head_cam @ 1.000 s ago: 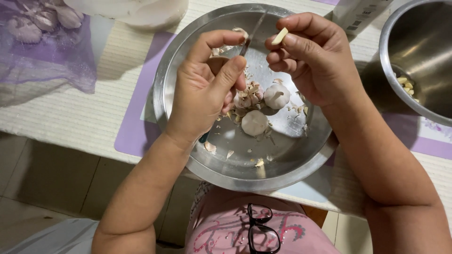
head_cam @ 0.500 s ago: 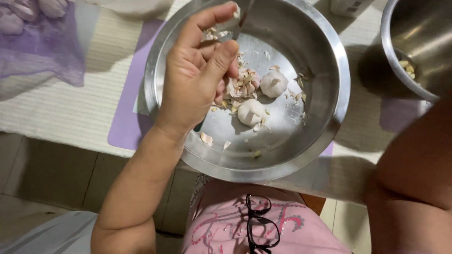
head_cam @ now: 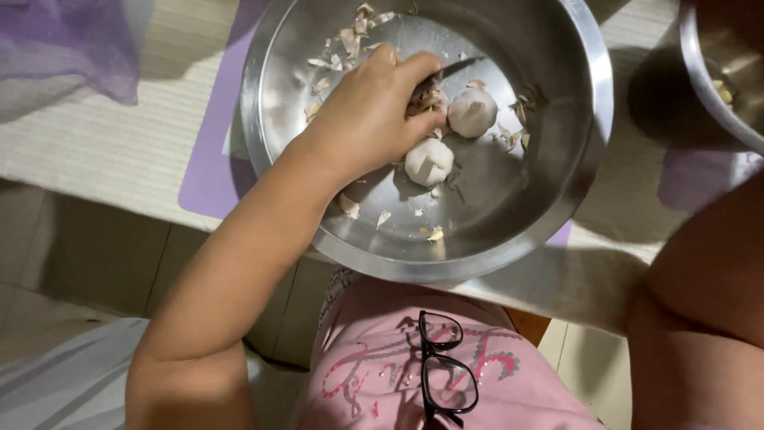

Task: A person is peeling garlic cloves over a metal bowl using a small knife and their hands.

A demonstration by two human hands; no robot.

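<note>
Steel knife blade (head_cam: 458,69) poked out past the left hand (head_cam: 374,115), whose fingers curled shut around the handle, the long axis pointing toward the far right rim of the steel bowl (head_cam: 589,159). Two garlic bulbs (head_cam: 450,135) lay just beside; light, papery, probably best pinched at their sides. Only the right forearm showed, so its grip couldn't be told.

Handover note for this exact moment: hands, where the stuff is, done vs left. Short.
Left hand: down in the big steel bowl, fingers curled round a knife, fingertips at a garlic bulb.
Right hand: out of view; only the arm shows at the right edge.
Two whole garlic bulbs lie on the bowl's floor, loose skins scattered around.
Second bowl, upper right, holds a few peeled cloves.
Done: some cloves peeled. Left: both bulbs.
</note>
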